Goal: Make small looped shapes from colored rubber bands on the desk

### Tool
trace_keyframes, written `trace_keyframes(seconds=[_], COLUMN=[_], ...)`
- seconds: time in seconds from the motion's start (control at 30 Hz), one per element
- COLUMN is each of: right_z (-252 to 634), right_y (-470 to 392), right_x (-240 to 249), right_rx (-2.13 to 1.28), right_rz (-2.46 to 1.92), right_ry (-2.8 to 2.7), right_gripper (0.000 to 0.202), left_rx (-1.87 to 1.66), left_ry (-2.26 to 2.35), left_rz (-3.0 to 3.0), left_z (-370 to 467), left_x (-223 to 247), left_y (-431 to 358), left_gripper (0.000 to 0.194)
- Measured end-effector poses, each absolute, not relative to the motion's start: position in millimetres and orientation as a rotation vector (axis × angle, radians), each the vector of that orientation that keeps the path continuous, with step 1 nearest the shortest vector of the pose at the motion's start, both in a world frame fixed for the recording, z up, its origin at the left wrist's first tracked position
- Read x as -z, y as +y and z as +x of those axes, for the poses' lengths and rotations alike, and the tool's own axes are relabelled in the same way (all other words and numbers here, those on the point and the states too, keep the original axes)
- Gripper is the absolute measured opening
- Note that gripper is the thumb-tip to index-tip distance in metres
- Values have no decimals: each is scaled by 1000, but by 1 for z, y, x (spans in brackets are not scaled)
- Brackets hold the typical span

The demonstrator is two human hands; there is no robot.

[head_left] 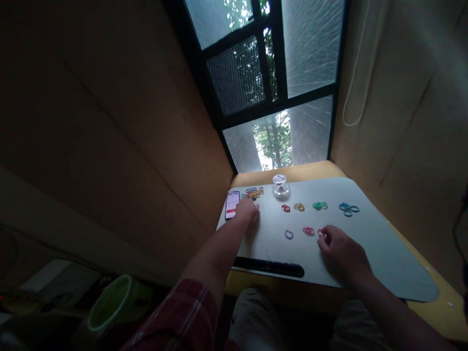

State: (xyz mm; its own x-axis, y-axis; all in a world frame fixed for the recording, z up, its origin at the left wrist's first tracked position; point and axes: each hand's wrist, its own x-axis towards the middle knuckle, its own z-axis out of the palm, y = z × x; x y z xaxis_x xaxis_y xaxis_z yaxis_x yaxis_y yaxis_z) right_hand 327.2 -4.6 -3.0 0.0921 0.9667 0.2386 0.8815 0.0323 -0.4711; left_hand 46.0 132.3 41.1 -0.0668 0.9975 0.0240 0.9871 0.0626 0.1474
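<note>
My left hand (247, 209) reaches to the near edge of a mixed pile of coloured bands (255, 192), beside a phone (231, 204) with a lit screen; its fingertips are partly hidden. Closed in a pinch, my right hand (338, 246) holds a small pink band (320, 232) just right of a pink cluster (308, 231). A purple band (289, 234) lies alone to the left. Farther back sit red bands (285, 208), yellow bands (299, 207), green bands (320, 205) and blue bands (348, 209) in separate groups.
A clear jar (281, 187) stands at the back of the white board (270, 243). Along the front edge lies a long black object (270, 267). A green bin (115, 302) is at the lower left. Walls flank both sides, with a window behind.
</note>
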Motion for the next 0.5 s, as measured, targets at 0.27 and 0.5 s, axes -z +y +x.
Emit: trace_keyframes(seconds=[0.27,0.5], right_z=[331,343], right_y=[-3,4], right_x=[3,14], right_rx=[-288,-402], right_rz=[-1817,-1667], right_ry=[-1731,-1624], right_gripper=[20,22], left_rx=[-561,-866], left_ry=[1974,1354], left_rz=[2167,2019], left_z=[42,81], left_x=[-58,-19], left_y=[84,-6], left_gripper=[26,21])
